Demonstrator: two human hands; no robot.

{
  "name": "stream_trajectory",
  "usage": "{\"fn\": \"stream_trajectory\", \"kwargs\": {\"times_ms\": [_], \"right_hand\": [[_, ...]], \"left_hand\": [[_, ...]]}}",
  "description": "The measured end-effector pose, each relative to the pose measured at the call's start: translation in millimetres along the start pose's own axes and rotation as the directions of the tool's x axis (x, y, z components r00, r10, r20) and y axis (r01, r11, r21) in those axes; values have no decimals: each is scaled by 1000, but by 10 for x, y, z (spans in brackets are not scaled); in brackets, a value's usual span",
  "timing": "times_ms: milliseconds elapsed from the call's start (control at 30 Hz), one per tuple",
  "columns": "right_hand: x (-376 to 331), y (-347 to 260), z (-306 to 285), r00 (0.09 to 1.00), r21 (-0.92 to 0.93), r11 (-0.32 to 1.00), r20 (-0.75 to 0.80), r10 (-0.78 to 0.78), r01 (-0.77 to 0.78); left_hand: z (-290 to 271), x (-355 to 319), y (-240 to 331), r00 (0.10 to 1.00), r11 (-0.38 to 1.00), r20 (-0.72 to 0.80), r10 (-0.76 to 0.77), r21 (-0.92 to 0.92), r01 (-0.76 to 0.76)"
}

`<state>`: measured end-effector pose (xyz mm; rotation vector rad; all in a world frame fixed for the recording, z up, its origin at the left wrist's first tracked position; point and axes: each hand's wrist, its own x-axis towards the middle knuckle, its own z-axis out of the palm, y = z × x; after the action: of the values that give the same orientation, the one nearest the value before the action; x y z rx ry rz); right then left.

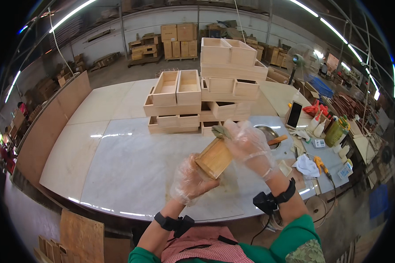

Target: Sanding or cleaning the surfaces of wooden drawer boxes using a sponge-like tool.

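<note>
A small wooden box (214, 158), darker and more yellow than the pale ones behind it, is held tilted above the table. My left hand (191, 180), in a clear plastic glove, grips its lower left side. In my right hand (249, 145), gloved the same way, a greenish cloth (220, 132) is pinched against the box's upper end. Just right of that hand a round metal bowl (267, 131) stands on the table, partly covered by the hand. A brush with a wooden handle (277, 140) rests across its rim.
Pale wooden drawer boxes (175, 105) are stacked at the table's far side, with a taller stack (228, 72) beside them. To the right lie a phone (294, 115), squeeze bottles (316, 125), a green jug (338, 131), a white cloth (307, 165) and a corded yellow tool (320, 165). A wooden panel (52, 127) edges the left.
</note>
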<state>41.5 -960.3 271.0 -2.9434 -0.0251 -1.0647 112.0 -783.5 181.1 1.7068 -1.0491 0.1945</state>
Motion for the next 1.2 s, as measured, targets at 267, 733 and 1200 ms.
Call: {"fn": "stream_trajectory", "kwargs": {"times_ms": [267, 733, 1200], "right_hand": [[-440, -291, -137, 995, 10, 999, 96, 35, -36], [-567, -476, 125, 992, -56, 992, -30, -119, 117], [-145, -66, 78, 997, 23, 997, -21, 70, -70]], "left_hand": [[22, 135, 19, 999, 973, 29, -19, -228, 25], [103, 125, -53, 1000, 971, -12, -21, -238, 18], [9, 83, 114, 1000, 999, 11, 29, -45, -29]]}}
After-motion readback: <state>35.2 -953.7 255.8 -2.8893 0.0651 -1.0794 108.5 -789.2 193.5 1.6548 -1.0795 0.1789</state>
